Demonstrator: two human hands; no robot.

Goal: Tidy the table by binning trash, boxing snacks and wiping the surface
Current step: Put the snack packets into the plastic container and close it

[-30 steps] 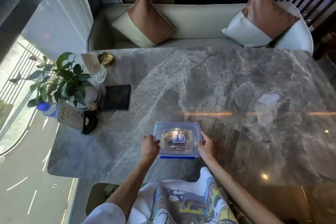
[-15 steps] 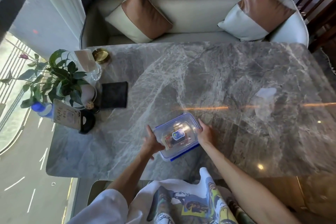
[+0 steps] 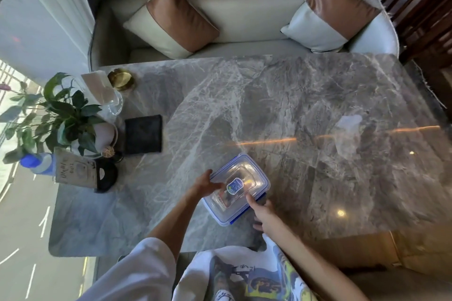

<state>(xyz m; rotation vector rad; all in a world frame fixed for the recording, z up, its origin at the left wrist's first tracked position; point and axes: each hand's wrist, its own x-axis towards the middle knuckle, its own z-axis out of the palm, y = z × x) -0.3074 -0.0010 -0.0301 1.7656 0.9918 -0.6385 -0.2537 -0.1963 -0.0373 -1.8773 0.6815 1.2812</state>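
A clear rectangular plastic container with a blue-clipped lid sits askew on the grey marble table, near its front edge. The left hand clasps the container's left corner. The right hand holds the near long side, forefinger on the lid and other fingers curled.

box contents smeared by glare, maybe snack packets, right hand fingertips hidden behind box corner, sign at table left edge unreadable
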